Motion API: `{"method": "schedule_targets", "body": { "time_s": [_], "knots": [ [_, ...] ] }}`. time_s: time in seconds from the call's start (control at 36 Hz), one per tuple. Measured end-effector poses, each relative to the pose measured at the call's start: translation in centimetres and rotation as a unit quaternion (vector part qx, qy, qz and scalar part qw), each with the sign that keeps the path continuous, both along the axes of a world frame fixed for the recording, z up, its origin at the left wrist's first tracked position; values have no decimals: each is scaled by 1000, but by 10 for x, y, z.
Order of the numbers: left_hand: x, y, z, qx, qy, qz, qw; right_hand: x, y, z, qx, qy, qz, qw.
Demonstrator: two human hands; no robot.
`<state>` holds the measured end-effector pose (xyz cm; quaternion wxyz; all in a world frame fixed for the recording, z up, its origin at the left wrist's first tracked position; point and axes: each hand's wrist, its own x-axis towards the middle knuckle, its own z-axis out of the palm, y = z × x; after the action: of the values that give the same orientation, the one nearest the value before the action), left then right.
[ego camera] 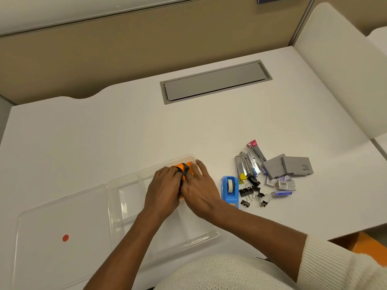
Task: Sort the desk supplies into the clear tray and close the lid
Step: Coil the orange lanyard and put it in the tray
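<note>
The clear tray [129, 195] with several compartments lies on the white desk, its lid [58, 227] open flat to the left. Both hands rest in the tray's far right compartment on an orange and black object [184, 166], mostly hidden by fingers. My left hand [163, 190] covers its left side and my right hand [201, 190] its right side. To the right of the tray lie a blue tape dispenser [230, 190], black binder clips [252, 192], several staplers [249, 162], grey boxes [293, 166] and small staple boxes [282, 185].
A grey cable hatch [215, 81] is set into the desk further back. A beige partition [125, 49] runs behind and a white panel [343, 70] stands at the right. A red dot [65, 237] marks the lid. An orange thing [368, 248] shows below the desk edge.
</note>
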<state>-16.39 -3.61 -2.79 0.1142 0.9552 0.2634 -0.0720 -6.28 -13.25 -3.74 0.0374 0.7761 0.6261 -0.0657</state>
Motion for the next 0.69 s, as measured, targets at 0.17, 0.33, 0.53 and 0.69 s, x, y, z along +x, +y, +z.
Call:
{"method": "schedule_targets", "body": {
  "time_s": [0.17,0.33,0.53,0.69],
  "knots": [
    [7,0,10,0,43,-10,999,7,-6,8,-64,41,25,997],
    [24,-19,34,75,69,8,995,28,-31,32,78,180,-82,977],
    [58,-54,44,18,-31,-16,999,127,-101,41,134,209,-283,926],
    [88,-78,23,5,13,-152,988,220,-163,35,-9,154,-250,956]
  ]
}}
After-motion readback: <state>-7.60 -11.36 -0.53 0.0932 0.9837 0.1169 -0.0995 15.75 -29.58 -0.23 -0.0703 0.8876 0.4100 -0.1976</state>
